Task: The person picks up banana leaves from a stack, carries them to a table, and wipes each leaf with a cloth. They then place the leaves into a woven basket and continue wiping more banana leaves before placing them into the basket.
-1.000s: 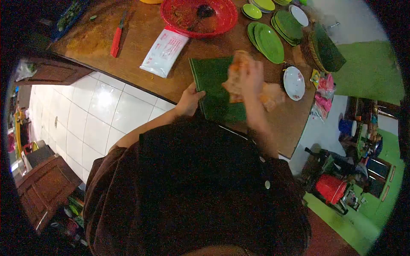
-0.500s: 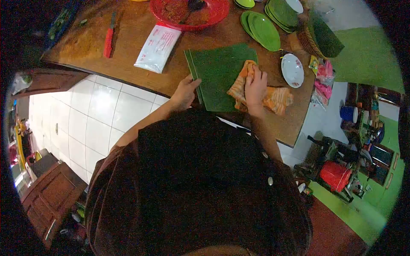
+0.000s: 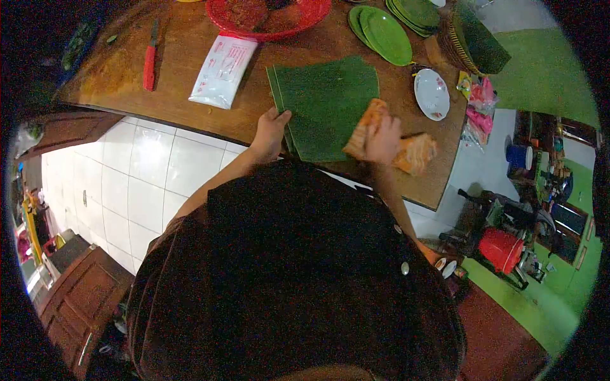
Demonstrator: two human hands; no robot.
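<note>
A flat piece of green banana leaf (image 3: 327,105) lies at the front edge of the wooden table. My left hand (image 3: 271,130) pinches its left edge between thumb and fingers. At the leaf's lower right, my right hand (image 3: 384,141) is closed on an orange-and-white striped cloth (image 3: 417,153), which is bunched under the fingers and trails to the right. The right hand is slightly blurred. Part of the cloth overlaps the leaf's right edge.
On the wooden table (image 3: 178,38) are a red-handled knife (image 3: 149,66), a white plastic packet (image 3: 222,73), a red basin (image 3: 270,28) with reddish-brown contents, green plates (image 3: 387,38), a white oval dish (image 3: 431,94) and a woven basket (image 3: 462,47). Pink plastic packets (image 3: 481,120) sit at the right edge.
My right hand and the cloth have shifted right and slightly down, from lying over the leaf to its right edge. My left hand keeps its hold. The whole view has shifted slightly.
</note>
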